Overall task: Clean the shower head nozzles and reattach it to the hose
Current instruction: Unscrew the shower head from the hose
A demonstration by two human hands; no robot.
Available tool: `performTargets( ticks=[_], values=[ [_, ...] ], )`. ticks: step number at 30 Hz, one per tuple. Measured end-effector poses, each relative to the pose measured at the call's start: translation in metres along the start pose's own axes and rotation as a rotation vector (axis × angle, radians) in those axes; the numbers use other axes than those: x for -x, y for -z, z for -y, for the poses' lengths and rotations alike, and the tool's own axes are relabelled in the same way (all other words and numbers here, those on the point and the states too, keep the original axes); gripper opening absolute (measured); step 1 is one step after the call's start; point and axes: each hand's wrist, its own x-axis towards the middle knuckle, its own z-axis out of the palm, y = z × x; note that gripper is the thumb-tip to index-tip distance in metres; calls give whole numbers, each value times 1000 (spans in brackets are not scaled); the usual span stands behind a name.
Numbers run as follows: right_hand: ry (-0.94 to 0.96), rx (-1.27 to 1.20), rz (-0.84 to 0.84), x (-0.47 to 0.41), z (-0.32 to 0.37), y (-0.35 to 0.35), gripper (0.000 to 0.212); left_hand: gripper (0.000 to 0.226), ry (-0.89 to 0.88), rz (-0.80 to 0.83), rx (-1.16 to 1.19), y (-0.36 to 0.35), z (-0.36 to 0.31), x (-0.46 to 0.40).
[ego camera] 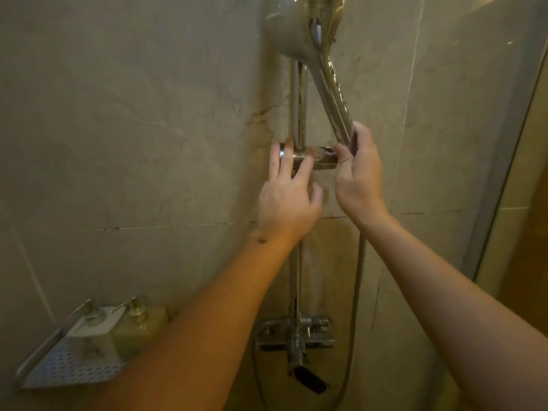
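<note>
The shower head (299, 28) sits in its wall bracket (314, 157). The right hand (360, 170) grips the handle's lower end; the left hand (287, 188) rests straight-fingered on the bracket. Cleaning looks unstarted, and nothing appears detached from the hose (357, 280).

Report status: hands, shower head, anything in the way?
Left hand fingers on the holder bracket. Right hand grips the shower head handle's lower end, at the bracket. Nothing blocking.

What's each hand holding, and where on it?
Right hand grips the shower head at the lower end of its handle. Left hand fingers rest on the slider bracket; no clear grip.
</note>
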Motion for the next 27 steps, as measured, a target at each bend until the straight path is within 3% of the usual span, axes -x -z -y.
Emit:
performTargets(
  ticks=[4, 7, 10, 12, 15, 18, 22, 24, 27],
  values=[
    [-60, -91, 139, 42, 26, 21, 27, 57, 91, 103, 412, 32, -10, 29],
    [-130, -228, 297, 90, 36, 27, 24, 61, 359, 187, 1022, 48, -19, 66],
    [-206, -330, 430, 148, 34, 28, 24, 54, 534, 148, 1247, 45, -23, 99],
    [-321, -403, 557, 187, 32, 28, 24, 49, 649, 64, 1316, 36, -23, 117],
    [-457, -516, 679, 240, 29, 31, 15, 59, 857, -38, 1384, 23, -20, 152],
    [-695, -676, 842, 280, 30, 43, 9, 38, 978, -53, 1321, 8, -18, 204],
    [-1235, -1161, 1059, 323, 28, 69, 36, 26, 1205, -108, 1353, 3, -35, 259],
    [-1446, -1316, 1115, 343, 25, 81, 36, 22, 1241, -148, 1300, 7, -47, 282],
    [-1558, -1382, 1261, 366, 28, 99, 25, 19, 1222, -189, 1171, 18, -66, 313]
  ],
)
